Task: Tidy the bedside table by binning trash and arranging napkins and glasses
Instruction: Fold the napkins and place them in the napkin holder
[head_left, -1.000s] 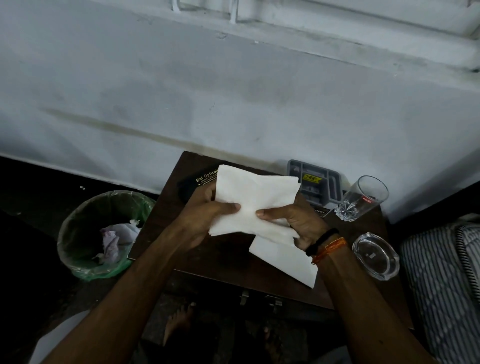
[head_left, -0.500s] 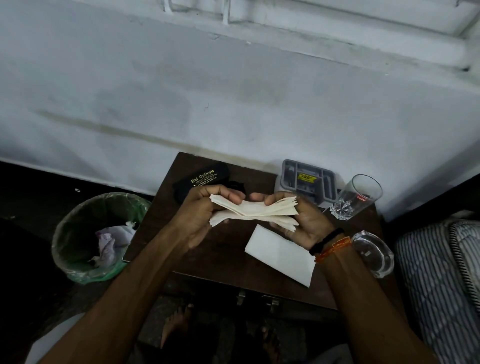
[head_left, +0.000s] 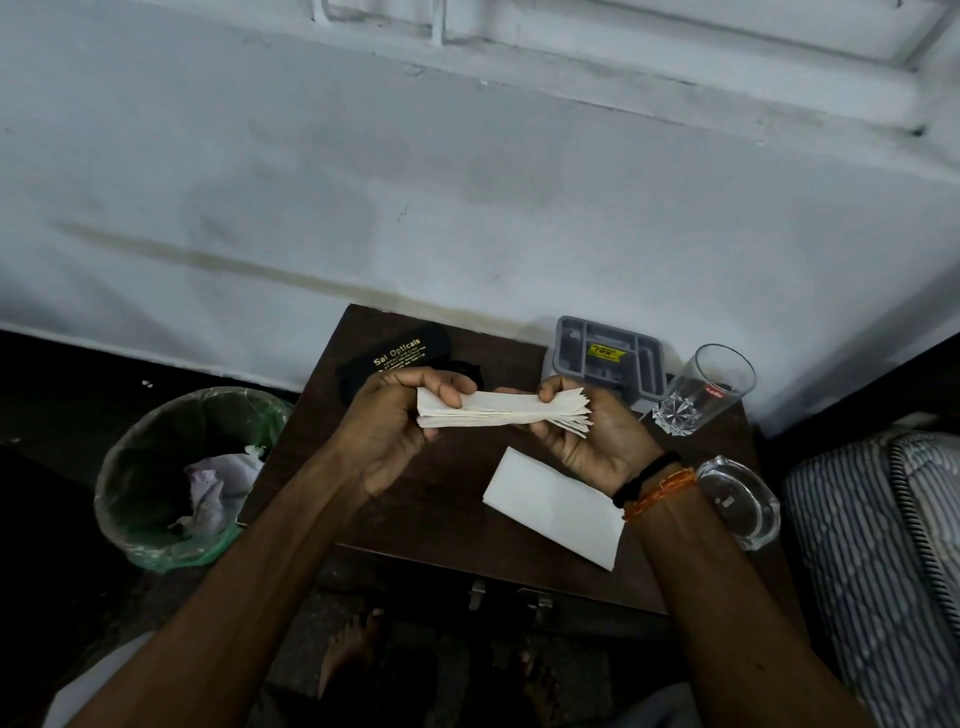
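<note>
A thin stack of white napkins (head_left: 501, 410) is held flat above the dark wooden bedside table (head_left: 436, 488), seen edge-on. My left hand (head_left: 395, 426) grips its left end and my right hand (head_left: 592, 436) grips its right end, where the layers fan out. One folded white napkin (head_left: 550, 506) lies on the table below my right hand. A clear drinking glass (head_left: 698, 392) stands tilted-looking at the back right. A round glass ashtray (head_left: 740, 501) sits by my right wrist.
A green-lined bin (head_left: 182, 478) with crumpled paper stands on the floor left of the table. A black spectacle case (head_left: 395, 358) and a grey organiser tray (head_left: 605, 358) sit at the back, against the white wall. A striped mattress (head_left: 872, 561) lies at the right.
The napkins went from an upright, spread sheet to a flat stack squeezed together between both hands. The napkin on the table has not moved.
</note>
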